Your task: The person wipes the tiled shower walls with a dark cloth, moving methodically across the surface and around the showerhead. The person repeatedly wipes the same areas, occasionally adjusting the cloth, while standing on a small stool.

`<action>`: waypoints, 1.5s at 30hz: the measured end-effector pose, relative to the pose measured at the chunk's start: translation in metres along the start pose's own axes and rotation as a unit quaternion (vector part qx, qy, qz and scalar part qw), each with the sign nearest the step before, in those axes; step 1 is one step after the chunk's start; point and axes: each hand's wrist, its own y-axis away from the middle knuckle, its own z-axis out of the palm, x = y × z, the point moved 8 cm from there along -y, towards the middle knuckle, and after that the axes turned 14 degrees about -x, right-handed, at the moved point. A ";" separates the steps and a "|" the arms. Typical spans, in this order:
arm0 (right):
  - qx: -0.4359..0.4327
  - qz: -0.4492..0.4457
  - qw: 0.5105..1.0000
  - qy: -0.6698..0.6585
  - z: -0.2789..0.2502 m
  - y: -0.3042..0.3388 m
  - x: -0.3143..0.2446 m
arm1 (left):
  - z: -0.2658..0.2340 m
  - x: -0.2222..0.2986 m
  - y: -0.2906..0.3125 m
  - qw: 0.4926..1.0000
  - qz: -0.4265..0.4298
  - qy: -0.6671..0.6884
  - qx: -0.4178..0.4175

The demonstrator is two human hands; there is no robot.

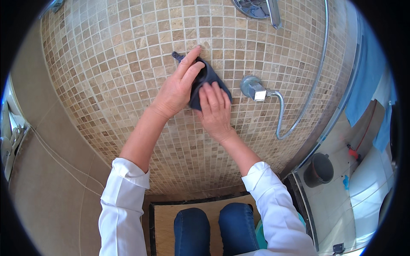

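Observation:
Both of my hands are raised in front of a wall of small beige and brown mosaic tiles (141, 81). Between them is a dark grey, soft-looking pouch (222, 87) with a dark opening. A small knobbly dark end juts out at its upper left. My left hand (177, 87) grips the upper left side, its index finger stretched up along the tiles. My right hand (214, 112) is closed on the lower part, fingers bent over its front. The palm sides and whatever lies inside the opening are hidden, and the fingers are slightly blurred.
Right of my hands, a chrome wall outlet (256, 90) feeds a metal shower hose (279, 128). A chrome mixer (258, 8) sits above. Beyond the glass edge stands a dark bucket (318, 170). My knees (192, 230) are over a wooden board (164, 224), beside a teal basin (259, 234).

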 end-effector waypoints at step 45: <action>-0.028 0.047 0.998 0.001 -0.002 0.027 0.025 | -0.019 0.000 -0.028 0.946 0.022 -0.294 0.134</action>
